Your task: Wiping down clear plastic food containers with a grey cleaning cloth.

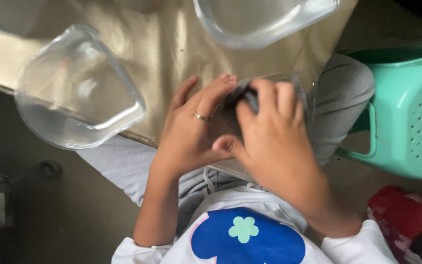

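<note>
Both our hands, left (191,132) and right (269,142), clamp their grip on a clear pack (305,93) at the counter (162,49) edge; we should press evenly, clear of the tub (74,93) at nine o'clock.

A white top (250,200) is worn, and its short sleeves are seen ending above the elbows, so that both forearms are left bare. On the chest of the top a large rounded blue patch (247,239) is printed, edged on its left side with a thin pink line. In the middle of the blue patch a small pale green flower (243,229) with rounded petals is set. Light grey trousers (340,88) are worn, and a pale drawstring (210,182) is seen at the waist. A thin gold-coloured ring (201,117) is worn on one finger of the left hand (191,132). Nothing is worn on the right hand (274,142).
</note>
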